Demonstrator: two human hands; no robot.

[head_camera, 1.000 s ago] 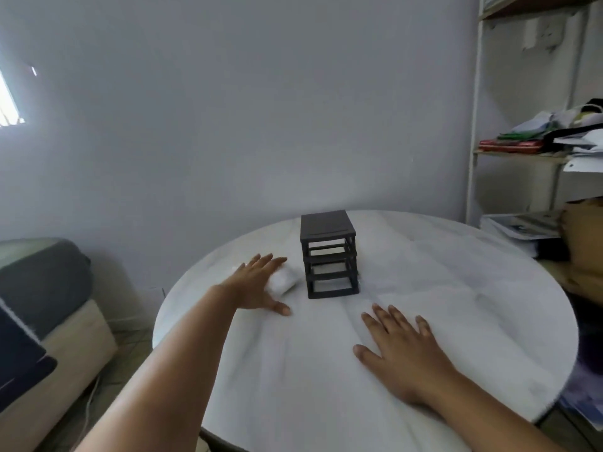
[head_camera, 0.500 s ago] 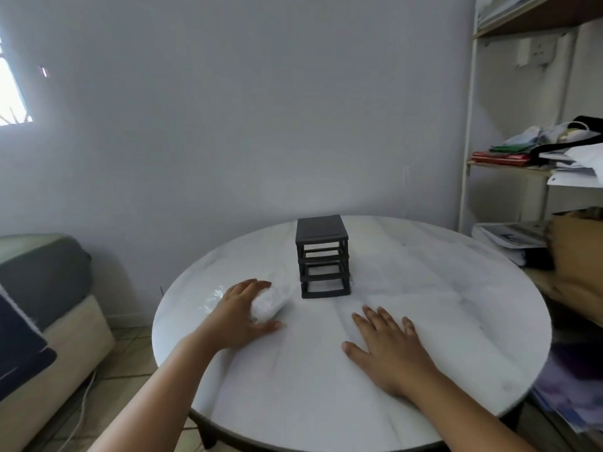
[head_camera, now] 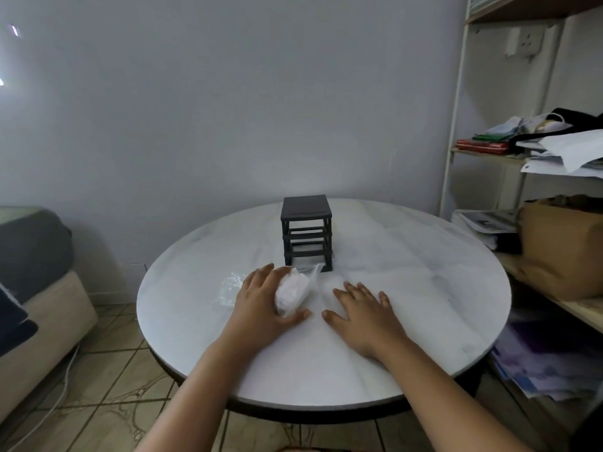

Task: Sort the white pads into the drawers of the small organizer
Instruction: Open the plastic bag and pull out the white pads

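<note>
The left hand [head_camera: 261, 303] grips bagged white pads [head_camera: 292, 293] just before the organizer [head_camera: 306, 223], its inside indistinct; the right hand [head_camera: 367, 316] lies flat, released; the counter [head_camera: 440, 288] stretches rightward to its rim.

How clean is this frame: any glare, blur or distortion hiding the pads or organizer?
Head view: dim, even light; glare spot only at far left edge; wide-angle bend leans the shelf post; white pads in the left hand barely stand out from the pale table; organizer dark, drawer insides unreadable.

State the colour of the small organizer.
The organizer is black, clearest in the head view.
</note>
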